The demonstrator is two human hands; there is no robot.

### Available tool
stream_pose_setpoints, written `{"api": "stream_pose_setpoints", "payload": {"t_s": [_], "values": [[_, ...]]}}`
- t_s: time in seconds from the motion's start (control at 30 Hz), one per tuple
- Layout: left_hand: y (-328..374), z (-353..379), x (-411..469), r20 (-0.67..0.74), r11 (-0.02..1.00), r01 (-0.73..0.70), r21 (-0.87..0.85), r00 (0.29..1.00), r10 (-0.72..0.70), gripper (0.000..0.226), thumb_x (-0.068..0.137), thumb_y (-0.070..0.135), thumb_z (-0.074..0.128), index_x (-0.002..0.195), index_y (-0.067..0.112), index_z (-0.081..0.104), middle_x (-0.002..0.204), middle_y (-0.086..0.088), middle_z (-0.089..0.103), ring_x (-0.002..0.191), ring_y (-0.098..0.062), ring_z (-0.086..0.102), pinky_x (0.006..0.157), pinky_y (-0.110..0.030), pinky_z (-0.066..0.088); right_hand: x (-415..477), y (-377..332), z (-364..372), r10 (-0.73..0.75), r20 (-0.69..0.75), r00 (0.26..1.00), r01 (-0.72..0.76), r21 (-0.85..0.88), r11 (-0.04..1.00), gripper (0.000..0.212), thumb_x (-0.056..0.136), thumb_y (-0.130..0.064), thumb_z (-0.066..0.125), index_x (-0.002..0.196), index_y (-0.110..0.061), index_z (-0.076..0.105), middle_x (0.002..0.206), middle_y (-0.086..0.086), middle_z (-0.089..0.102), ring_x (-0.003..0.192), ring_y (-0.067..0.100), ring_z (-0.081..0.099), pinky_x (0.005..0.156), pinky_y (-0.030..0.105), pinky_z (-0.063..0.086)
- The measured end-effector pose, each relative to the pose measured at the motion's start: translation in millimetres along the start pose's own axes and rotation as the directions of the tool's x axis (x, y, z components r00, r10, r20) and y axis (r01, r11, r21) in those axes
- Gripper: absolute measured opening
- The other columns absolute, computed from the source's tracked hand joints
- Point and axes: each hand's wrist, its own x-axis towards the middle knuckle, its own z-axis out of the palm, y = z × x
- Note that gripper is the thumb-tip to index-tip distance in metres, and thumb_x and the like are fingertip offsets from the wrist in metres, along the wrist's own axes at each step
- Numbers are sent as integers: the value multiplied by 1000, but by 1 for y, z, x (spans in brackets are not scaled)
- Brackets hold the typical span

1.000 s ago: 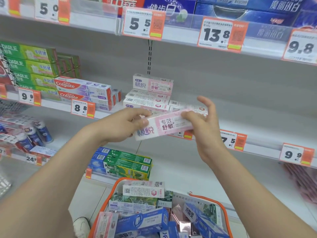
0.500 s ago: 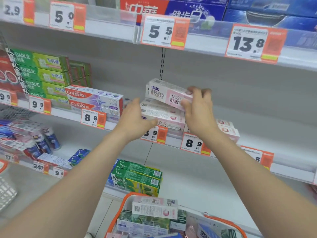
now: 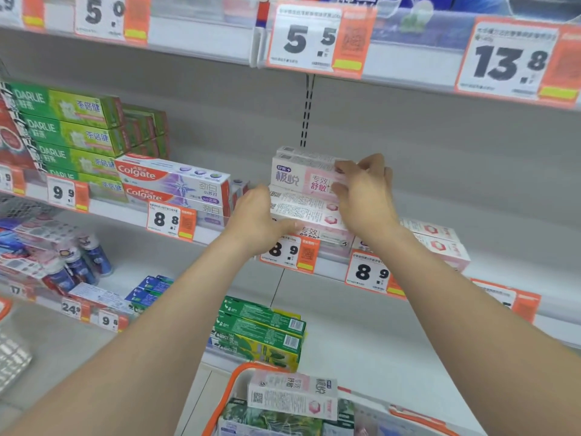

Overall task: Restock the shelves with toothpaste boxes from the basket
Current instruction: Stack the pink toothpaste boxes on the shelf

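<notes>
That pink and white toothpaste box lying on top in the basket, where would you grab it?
Come from above and pinch the pink and white toothpaste box across its narrow width, near mid-length, on its two long sides. It lies flat on the other boxes in the basket, broad face up with nothing over it, so both long sides look free.

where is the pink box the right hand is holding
The pink box sits mid-frame in the head view, atop the stack of like boxes, right of the Colgate boxes, the right hand gripping its right end.
</notes>
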Motion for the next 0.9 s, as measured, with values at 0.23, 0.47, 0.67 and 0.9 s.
{"api": "stream_pose_setpoints", "payload": {"t_s": [0.23, 0.47, 0.67, 0.9], "values": [[0, 7, -6, -45, 997, -20, 69, 999, 23, 59, 84, 39, 87, 129, 13, 60, 129, -3, 66, 121, -25, 60, 100, -42, 52, -1, 6, -3, -2, 30, 1000, 1, 41, 999, 49, 102, 3, 55, 146, -17, 60, 131, 17, 44, 118, 40, 48, 100, 28, 41], [23, 17, -49, -168, 916, -224, 332, 942, 291, 72, 85, 28, 82, 142, 7, 43, 141, -14, 45, 130, -36, 43, 110, -44, 38, -50, -7, -30, -162, -118, 980, 160, -30, 987, 39, 92, -5, 60, 130, -11, 65, 128, 17, 51, 113, 40, 52, 92, 51, 51], [52, 31, -127, 430, 914, -324, 244, 881, 197, 21, 91, 31, 71, 102, 18, 58, 100, 1, 67, 96, -23, 64, 84, -38, 52, -183, -11, -74, -213, 214, 953, 186, 139, 973, 31, 74, -22, 45, 91, -20, 71, 88, 1, 63, 86, 28, 62, 74, 43, 54], [72, 91, -232, 861, 763, -567, 310, 507, 27, 26, 100, 29, 52, 97, 7, 66, 90, -9, 66, 85, -29, 59, 79, -42, 54, -290, 24, -113, -87, 814, 575, 182, -23, 983, 39, 75, -22, 43, 96, -30, 75, 91, 0, 70, 89, 28, 68, 74, 40, 59]]}}
